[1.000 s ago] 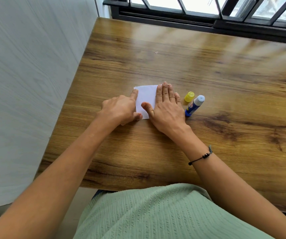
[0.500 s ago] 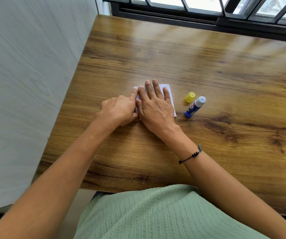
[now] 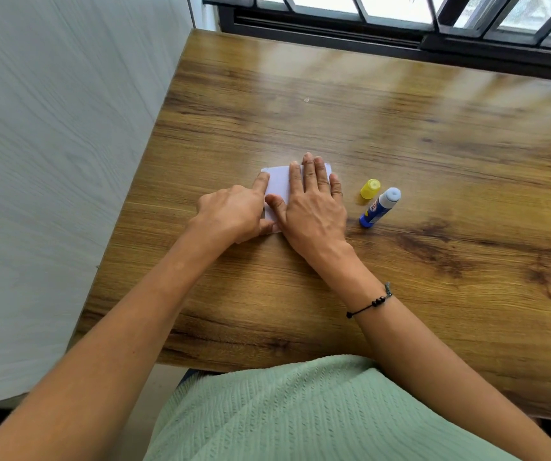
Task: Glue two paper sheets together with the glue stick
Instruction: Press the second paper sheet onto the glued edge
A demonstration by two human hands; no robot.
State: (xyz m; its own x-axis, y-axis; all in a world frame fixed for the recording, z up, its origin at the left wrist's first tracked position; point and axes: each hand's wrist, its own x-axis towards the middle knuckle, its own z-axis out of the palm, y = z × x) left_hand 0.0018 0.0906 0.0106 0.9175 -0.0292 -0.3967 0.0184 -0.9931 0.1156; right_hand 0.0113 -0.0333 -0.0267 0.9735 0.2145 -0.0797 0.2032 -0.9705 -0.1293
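A small white paper stack (image 3: pixel 279 183) lies flat on the wooden table (image 3: pixel 433 144). My right hand (image 3: pixel 314 207) rests palm-down on its right part, fingers together and straight. My left hand (image 3: pixel 234 214) is loosely curled at the paper's left edge, its index finger stretched onto the top-left corner and its thumb at the lower edge. Whether one sheet or two lie there cannot be told. The blue glue stick (image 3: pixel 379 207) lies uncapped to the right of my right hand, its white tip pointing away. Its yellow cap (image 3: pixel 370 188) stands beside it.
A pale wall (image 3: pixel 51 161) runs along the table's left edge. A dark window frame (image 3: pixel 400 31) borders the far edge. The near table edge is against my green shirt (image 3: pixel 284 414).
My right hand slid right across the paper from its left part, uncovering the sheet's left area. My left hand stayed at the left edge. Glue stick and cap did not move.
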